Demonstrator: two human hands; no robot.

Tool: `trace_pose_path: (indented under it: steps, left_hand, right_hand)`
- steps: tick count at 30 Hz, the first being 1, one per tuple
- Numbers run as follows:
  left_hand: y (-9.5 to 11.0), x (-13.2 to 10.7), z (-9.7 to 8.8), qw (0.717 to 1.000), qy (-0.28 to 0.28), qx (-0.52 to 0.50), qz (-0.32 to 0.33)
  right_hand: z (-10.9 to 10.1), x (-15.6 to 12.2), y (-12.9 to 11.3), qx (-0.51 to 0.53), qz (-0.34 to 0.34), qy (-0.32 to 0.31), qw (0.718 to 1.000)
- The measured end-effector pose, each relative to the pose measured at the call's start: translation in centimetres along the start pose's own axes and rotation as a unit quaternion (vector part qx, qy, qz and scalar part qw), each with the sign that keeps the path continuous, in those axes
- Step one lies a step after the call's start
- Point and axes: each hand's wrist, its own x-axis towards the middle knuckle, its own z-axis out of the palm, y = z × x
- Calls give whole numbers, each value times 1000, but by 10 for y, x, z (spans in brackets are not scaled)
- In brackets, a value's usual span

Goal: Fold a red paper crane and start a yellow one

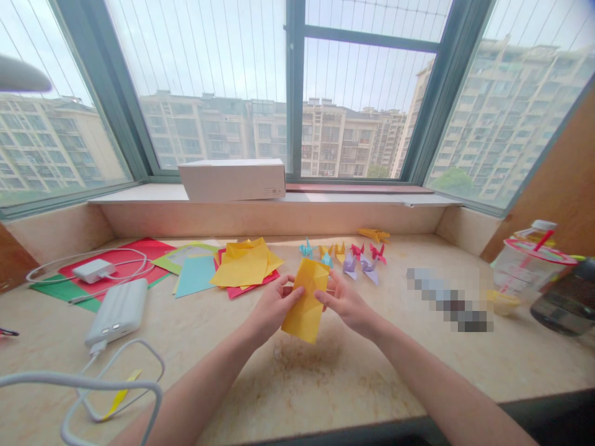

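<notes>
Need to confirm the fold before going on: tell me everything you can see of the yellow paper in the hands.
The yellow paper is a partly folded origami sheet, matte, with creases and a layered flap at its top. It is held above the stone counter, tilted, long axis running down toward the person. The left hand pinches its left edge, the right hand its upper right edge. Nothing else touches it.
</notes>
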Motion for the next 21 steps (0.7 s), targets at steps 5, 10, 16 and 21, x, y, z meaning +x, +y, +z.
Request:
trace_pose_path:
  steps: [5, 10, 16, 21]
  left_hand:
    - [-4, -1, 3, 999, -43, 22, -23]
    - [-4, -3, 2, 997, -52, 42, -36]
    - [-3, -1, 3, 999, 5, 5, -40]
    - [-2, -3, 3, 997, -37, -40, -54]
  right_hand:
    - [-1, 3, 4, -5, -20, 33, 999]
    - [-4, 0, 3, -60, -40, 5, 997]
    - [-5, -4, 8, -150, -98, 26, 984]
    - [-7, -5, 11, -268, -150, 40, 951]
